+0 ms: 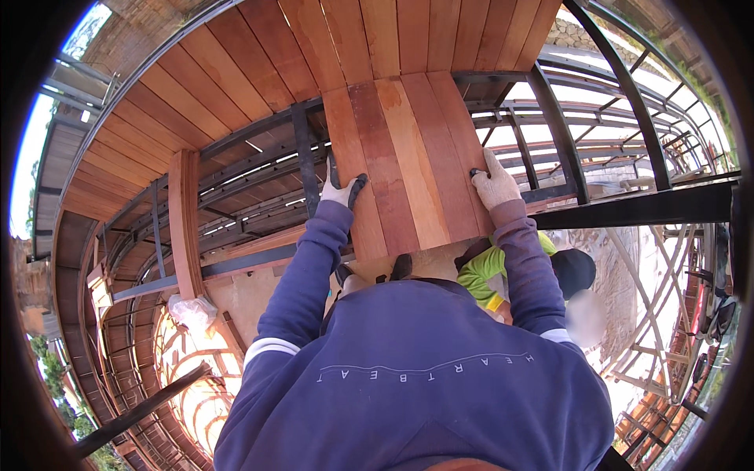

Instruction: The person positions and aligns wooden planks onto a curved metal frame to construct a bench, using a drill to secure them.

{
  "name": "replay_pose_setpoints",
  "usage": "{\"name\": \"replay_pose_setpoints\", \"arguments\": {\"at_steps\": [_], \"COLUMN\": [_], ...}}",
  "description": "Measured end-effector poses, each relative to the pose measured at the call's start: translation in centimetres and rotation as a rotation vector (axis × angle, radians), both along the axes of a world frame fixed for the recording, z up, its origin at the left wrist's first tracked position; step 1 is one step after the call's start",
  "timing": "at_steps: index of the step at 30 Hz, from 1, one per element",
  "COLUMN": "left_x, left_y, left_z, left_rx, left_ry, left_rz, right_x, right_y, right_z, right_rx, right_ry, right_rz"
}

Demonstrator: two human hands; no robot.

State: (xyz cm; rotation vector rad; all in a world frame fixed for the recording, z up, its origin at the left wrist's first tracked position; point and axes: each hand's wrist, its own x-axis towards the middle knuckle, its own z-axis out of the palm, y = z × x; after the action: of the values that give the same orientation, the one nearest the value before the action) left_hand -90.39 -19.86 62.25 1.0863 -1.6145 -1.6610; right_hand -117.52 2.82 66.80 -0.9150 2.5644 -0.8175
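Several reddish-brown wooden planks (399, 165) lie side by side in front of me, one of them paler than the rest. Their far ends meet the edge of the fitted boards, and their near ends reach toward my body. My left hand (343, 191), in a pale glove with dark fingertips, grips the outer edge of the leftmost plank. On the opposite side my right hand (496, 182), gloved alike, holds the outer edge of the rightmost plank. The fingers under the planks are hidden.
Fitted wooden boards (236, 67) curve across the far side. Dark steel beams (558, 129) with open gaps run right, and a black beam (644, 206) crosses nearby. Left stands a plank stack (184, 228) beside a clear plastic bag (192, 312). A person in a lime-green top (481, 271) is below right.
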Motion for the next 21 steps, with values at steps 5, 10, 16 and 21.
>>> {"name": "replay_pose_setpoints", "arguments": {"at_steps": [5, 10, 16, 21], "left_x": [2.3, 6.3, 4.2, 3.0], "left_y": [-3.4, -5.8, -0.9, -1.6], "left_z": [-0.8, -4.2, -4.0, -3.0], "left_rx": [0.016, 0.058, -0.350, -0.196], "left_ry": [-0.135, -0.069, -0.567, -0.592], "left_rz": [-0.122, -0.046, -0.089, -0.246], "right_x": [0.4, 1.4, -0.2, 0.4], "right_y": [-1.0, -1.3, -1.6, -1.6], "right_z": [1.0, 2.7, 0.4, 0.7], "right_rx": [-0.008, -0.018, 0.019, 0.015], "right_ry": [-0.066, -0.127, -0.070, -0.052], "right_rz": [0.035, 0.037, 0.024, 0.014]}}
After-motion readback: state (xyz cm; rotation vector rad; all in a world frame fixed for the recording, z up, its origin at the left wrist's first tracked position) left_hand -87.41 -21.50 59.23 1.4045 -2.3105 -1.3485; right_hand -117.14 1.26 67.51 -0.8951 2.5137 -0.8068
